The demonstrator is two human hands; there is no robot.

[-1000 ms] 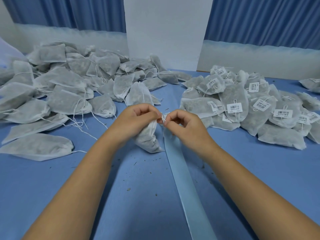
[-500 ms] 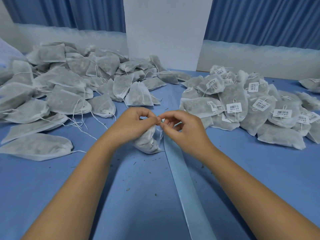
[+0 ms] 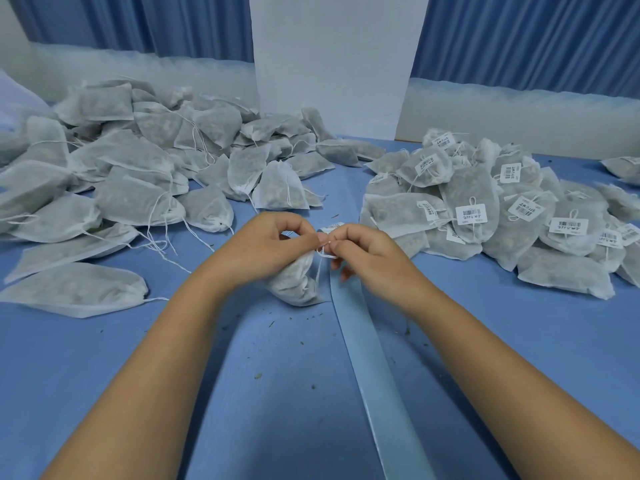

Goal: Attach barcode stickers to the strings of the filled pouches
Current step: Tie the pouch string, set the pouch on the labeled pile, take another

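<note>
A filled white mesh pouch [image 3: 294,282] lies on the blue table under my left hand [image 3: 266,244]. That hand pinches the pouch's neck and its white string [image 3: 323,252]. My right hand [image 3: 367,254] pinches the same string loop from the other side, fingertips touching the left thumb. A small barcode sticker [image 3: 332,226] shows just above the two thumbs; who holds it is unclear. A pale blue backing strip [image 3: 374,368] runs from under my right hand toward the near edge.
An unlabelled pouch pile [image 3: 138,174] with loose strings fills the left. A pile of labelled pouches [image 3: 502,209] lies on the right. A white board [image 3: 332,57] stands behind, with blue curtains. Small crumbs dot the blue table [image 3: 277,393] in front of me.
Both hands stay together at the pouch's neck. The fingers have shifted along the string, and the string loop and the sticker now show between the thumbs. The pouch has barely moved.
</note>
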